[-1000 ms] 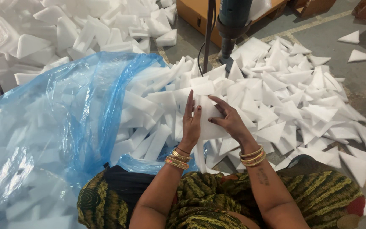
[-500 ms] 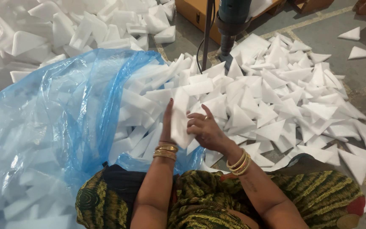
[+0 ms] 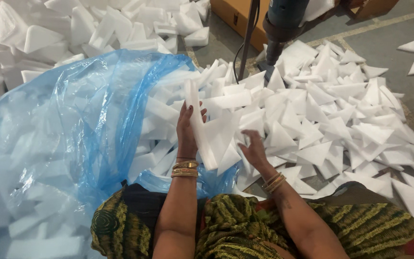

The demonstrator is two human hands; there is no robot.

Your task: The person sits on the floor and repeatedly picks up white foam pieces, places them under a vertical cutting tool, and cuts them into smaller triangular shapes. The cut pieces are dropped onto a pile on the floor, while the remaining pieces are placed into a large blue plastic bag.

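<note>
Foam pieces (image 3: 202, 129), white and stacked flat together, are held upright in the left hand (image 3: 186, 132), fingers closed round them, long axis running away from the body. The right hand (image 3: 254, 149) is seen open and empty just right of the stack, above the loose foam pile (image 3: 331, 120). A blue plastic bag (image 3: 73, 134) lies to the left.

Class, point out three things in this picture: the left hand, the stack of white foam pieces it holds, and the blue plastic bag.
left hand (image 3: 186, 132), head view, back of hand.
stack of white foam pieces (image 3: 202, 136), head view, edge.
blue plastic bag (image 3: 73, 124), head view, upper film.
</note>
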